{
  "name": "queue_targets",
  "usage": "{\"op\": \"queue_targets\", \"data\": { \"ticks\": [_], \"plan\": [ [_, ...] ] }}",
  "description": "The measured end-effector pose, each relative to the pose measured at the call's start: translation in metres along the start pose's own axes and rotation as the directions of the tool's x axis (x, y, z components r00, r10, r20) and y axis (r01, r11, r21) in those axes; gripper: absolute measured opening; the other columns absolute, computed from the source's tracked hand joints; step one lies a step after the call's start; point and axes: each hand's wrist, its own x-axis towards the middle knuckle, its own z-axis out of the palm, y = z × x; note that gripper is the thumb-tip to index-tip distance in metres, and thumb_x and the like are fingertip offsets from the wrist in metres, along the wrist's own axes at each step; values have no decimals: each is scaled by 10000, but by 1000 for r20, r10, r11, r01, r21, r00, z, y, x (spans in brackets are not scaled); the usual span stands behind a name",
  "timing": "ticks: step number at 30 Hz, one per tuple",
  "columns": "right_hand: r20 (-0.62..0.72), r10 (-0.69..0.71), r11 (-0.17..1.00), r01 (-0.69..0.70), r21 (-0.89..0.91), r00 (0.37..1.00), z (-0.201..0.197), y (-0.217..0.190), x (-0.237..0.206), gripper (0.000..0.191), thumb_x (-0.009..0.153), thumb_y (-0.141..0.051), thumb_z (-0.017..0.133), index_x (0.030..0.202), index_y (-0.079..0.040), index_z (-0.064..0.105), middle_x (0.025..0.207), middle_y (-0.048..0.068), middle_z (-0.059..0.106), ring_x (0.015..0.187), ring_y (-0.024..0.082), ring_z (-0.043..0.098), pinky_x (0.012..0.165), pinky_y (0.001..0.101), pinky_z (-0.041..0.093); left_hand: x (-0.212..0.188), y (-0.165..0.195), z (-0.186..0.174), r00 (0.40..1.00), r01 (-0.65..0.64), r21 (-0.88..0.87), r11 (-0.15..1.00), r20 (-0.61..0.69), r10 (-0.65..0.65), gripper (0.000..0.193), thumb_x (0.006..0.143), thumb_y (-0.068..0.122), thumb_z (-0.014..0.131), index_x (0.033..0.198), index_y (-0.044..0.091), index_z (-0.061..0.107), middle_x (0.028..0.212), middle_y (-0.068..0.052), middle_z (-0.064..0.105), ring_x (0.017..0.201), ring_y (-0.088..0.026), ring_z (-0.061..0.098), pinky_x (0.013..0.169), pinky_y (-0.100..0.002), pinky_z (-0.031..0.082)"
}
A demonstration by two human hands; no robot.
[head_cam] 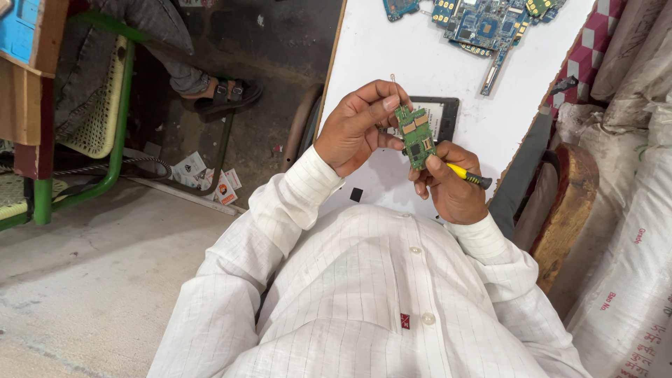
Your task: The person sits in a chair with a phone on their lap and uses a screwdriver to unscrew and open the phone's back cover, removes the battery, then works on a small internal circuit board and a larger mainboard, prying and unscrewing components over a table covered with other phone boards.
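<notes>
Two hands up over white table (392,63), both closed around same small green circuit board (416,136). Largest first: table surface behind and beyond the grip; white checked shirt (364,294) below it, sleeves running up to both wrists. Stacked sacks (630,231) well off to the right of the grip, wooden chair back (567,203) nearer, just past the right wrist. Green-framed chair (105,105) well apart on the left, another person's sandalled foot (220,94) under it. Blue circuit boards (483,24) on table, well beyond the grip at far edge. Dark flat rectangular device (441,115) on table directly behind the held board. Left hand (357,129) pinching board's upper left edge, thumb and fingers shut on it. Right hand (451,185) holding board's lower end with thumb on top, also gripping yellow-handled screwdriver (469,176), handle sticking out right. Thin wire (396,85) rising from board top. Small black square (356,194) on table just below left wrist.
</notes>
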Motion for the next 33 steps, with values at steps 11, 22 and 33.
{"op": "queue_targets", "data": {
  "ticks": [11,22,33],
  "plan": [
    [9,-2,1000,2,-7,1000,-3,0,2,270,1045,-285,673,987,-23,649,861,141,704,649,177,642,543,295,489,3,-2,-4,1000,23,-19,1000,16,-23,186,1079,236,635,1147,64,631,1100,-32,646,956,-128,685,740,-296,632],
    [-55,-117,970,102,-220,992,9,-3,1,251,1047,-257,671,988,-15,644,900,120,705,688,147,643,579,290,507,3,2,1,997,-9,67,998,-77,15,246,1056,204,653,1241,42,653,1169,-73,693,963,-132,686,796,-325,649],
    [-66,-171,904,130,-406,983,16,-7,-2,257,1044,-263,672,1011,-8,668,916,90,722,714,112,641,615,261,521,-3,21,21,935,-205,595,777,-116,336,456,976,36,694,1415,25,571,1177,-86,714,1033,-108,689,861,-265,631]
  ]
}}
